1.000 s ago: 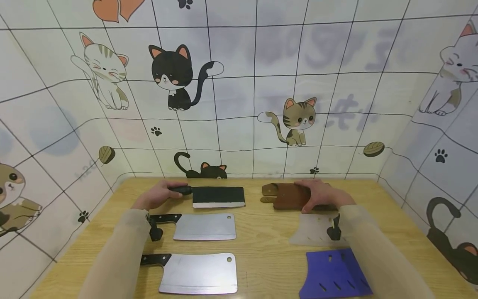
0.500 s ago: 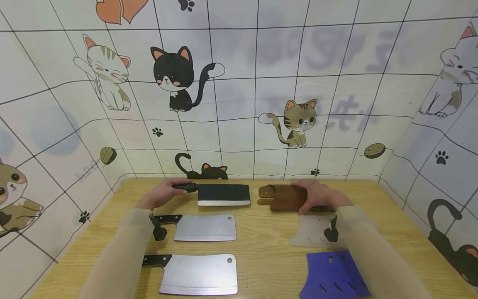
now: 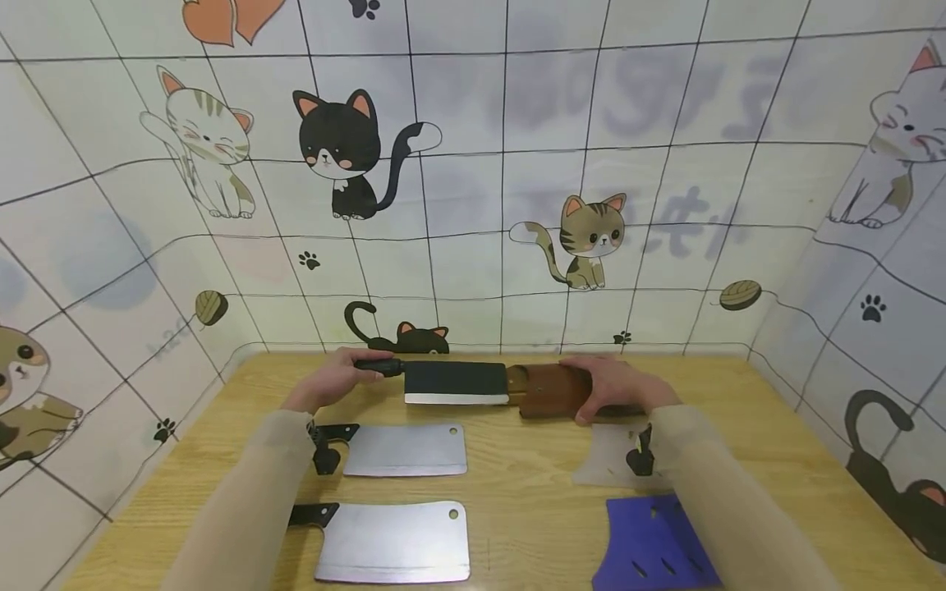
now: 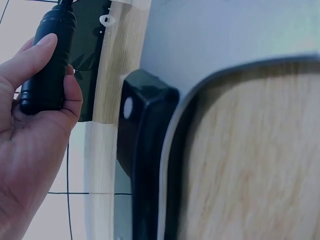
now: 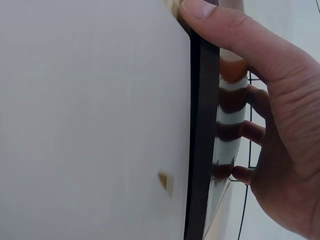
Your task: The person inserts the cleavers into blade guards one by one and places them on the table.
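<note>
Fingers of the left hand point(image 3: 334, 384) curled round the rounded black handle point(image 4: 47, 60) of a dark-bladed cleaver point(image 3: 454, 382) with a bright strip along its cutting edge, held at the far edge of the wooden table point(image 3: 517, 492). The blade's tip met the mouth of a brown leather sheath point(image 3: 550, 390), which the right hand point(image 3: 609, 386) gripped, thumb along one side, fingers curled over the other. Nearer the camera lay two steel cleavers point(image 3: 402, 449) point(image 3: 392, 552), a translucent blade guard point(image 3: 609, 455) and a blue blade guard point(image 3: 654, 546).
</note>
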The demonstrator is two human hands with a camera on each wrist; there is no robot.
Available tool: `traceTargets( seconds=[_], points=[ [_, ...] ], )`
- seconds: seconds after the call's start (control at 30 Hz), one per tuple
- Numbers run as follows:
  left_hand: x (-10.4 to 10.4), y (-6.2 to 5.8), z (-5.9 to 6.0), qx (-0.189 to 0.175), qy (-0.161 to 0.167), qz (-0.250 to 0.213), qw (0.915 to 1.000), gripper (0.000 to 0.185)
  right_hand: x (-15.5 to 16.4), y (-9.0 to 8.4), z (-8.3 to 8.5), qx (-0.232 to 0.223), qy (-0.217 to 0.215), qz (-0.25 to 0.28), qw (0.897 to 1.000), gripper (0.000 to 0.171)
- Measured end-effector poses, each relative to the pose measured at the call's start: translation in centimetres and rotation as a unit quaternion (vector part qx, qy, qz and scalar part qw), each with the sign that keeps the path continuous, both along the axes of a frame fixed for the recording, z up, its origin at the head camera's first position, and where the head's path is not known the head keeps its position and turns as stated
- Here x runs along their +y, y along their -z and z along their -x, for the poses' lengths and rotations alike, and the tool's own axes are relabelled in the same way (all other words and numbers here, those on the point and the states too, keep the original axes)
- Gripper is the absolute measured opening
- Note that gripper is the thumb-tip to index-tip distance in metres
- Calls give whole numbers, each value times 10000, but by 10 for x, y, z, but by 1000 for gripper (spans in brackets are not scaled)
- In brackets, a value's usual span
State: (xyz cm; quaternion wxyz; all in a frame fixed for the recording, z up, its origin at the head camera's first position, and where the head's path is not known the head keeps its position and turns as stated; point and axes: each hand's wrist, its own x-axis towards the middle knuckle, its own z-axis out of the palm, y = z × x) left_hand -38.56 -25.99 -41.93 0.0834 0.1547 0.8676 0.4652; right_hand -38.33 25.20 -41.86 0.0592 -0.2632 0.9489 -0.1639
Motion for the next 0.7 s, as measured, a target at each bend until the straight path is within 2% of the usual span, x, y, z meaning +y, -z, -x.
traceTargets(
  seconds=[0.27,0.47,0.7],
  points=[
    [7,0,-5,-164,-143,131,9997,45,-4,1,3,-163,-193,231,9994,117],
    [15,-2,-2,-248,51,-41,9997,47,-8,-3,3,-178,-205,284,9992,116],
    [23,3,2,-418,317,-172,9985,46,-15,-6,3,178,-509,19,9985,117]
  ],
)
